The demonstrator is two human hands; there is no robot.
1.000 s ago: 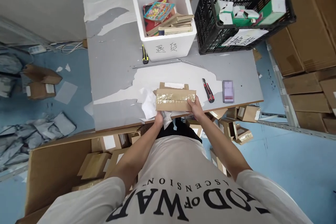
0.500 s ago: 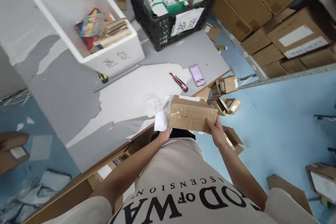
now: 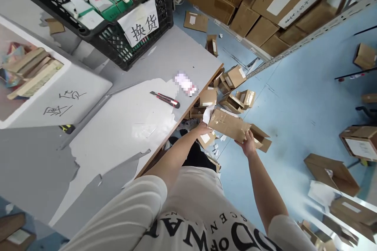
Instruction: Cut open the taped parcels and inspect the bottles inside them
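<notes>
Now that the wearer has turned right, taped cardboard box (image 3: 228,124) is off the worktable (image 3: 173,49), above floor cartons (image 3: 235,77); left hand (image 3: 203,128) clasps one end beside white paper (image 3: 207,115), right hand (image 3: 249,144) grips the other.

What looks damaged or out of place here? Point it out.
The gray tabletop looks torn or peeled: ragged edges border a white patch. Cardboard boxes, several open, lie scattered on the blue floor beside it, messy underfoot.

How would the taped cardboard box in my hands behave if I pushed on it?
The taped cardboard box likely stays fairly stiff, spanning between left hand and right hand without visible sag. Its glossy tape may feel slightly slippery.
</notes>
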